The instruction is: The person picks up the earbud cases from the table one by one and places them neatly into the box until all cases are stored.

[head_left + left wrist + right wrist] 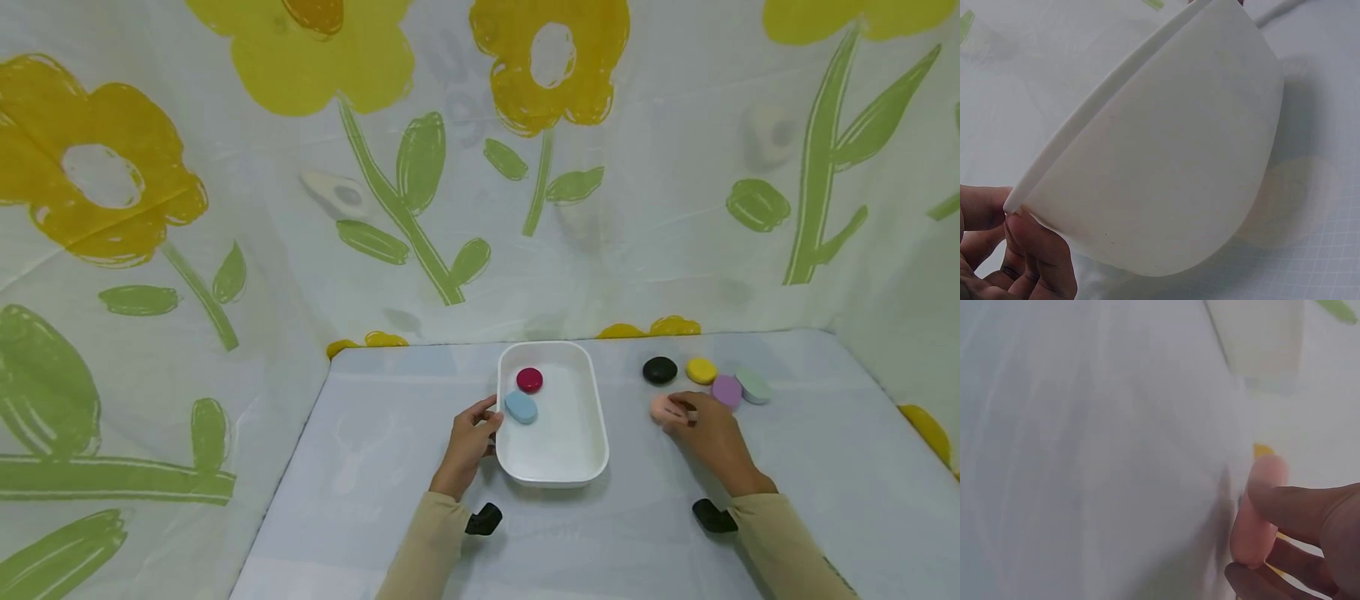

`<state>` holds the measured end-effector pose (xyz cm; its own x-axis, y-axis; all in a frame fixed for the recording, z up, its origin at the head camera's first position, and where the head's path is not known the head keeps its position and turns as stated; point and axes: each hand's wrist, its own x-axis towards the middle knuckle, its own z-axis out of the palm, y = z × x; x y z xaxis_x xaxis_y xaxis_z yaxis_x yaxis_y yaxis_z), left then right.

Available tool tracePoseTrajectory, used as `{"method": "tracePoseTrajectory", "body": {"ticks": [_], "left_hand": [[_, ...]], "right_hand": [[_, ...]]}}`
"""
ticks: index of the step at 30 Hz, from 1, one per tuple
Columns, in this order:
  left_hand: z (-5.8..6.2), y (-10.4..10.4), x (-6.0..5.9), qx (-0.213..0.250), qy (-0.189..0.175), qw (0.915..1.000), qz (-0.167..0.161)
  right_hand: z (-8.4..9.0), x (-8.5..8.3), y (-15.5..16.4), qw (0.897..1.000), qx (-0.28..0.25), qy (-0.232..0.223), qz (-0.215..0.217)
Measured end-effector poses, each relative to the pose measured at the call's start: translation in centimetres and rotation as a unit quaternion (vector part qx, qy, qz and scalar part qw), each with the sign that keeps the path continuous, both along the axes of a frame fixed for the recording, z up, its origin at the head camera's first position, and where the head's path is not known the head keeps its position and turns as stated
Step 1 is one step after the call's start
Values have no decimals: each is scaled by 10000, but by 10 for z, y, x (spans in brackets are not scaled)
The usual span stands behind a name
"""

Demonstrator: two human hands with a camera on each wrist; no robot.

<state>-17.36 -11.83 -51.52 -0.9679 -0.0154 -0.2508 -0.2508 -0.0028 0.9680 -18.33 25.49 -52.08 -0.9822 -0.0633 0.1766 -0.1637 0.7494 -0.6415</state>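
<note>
Gripping hand, left: the left hand [471,440] is set against the left rim of the white tray [558,467]; in the left wrist view the rim [1110,106] is pinched by the fingers [1035,250].
Right hand: the right hand [708,433] is placed to the right of the tray, and the pink pebble-shaped piece [664,407] is pinched between thumb and curled fingers [1297,503]; in the right wrist view the piece [1257,512] is seen edge-on, just over the bench.
Tray: it is stood on the bench [390,433], near the middle.
Inside the tray: a magenta round piece [529,379] and a light blue piece [521,407] are laid in the far left corner, touching or nearly so.
Right of the tray: a black piece [659,370], a yellow piece [701,370], a purple piece [726,390] and a pale green piece [753,386] are grouped just beyond the pink one.
Behind the tray: a cloth with yellow flowers [450,167] is hung.
</note>
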Motion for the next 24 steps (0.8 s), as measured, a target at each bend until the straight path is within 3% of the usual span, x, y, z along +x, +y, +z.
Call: {"method": "tracePoseTrajectory", "body": {"ticks": [7, 24], "left_hand": [[2, 0, 0, 2, 1, 10000, -8], [2, 3, 0, -46, 13, 10000, 53]], "right_hand": [[12, 1, -16, 9984, -427, -258, 268], [49, -1, -65, 9944, -818, -175, 651]]}}
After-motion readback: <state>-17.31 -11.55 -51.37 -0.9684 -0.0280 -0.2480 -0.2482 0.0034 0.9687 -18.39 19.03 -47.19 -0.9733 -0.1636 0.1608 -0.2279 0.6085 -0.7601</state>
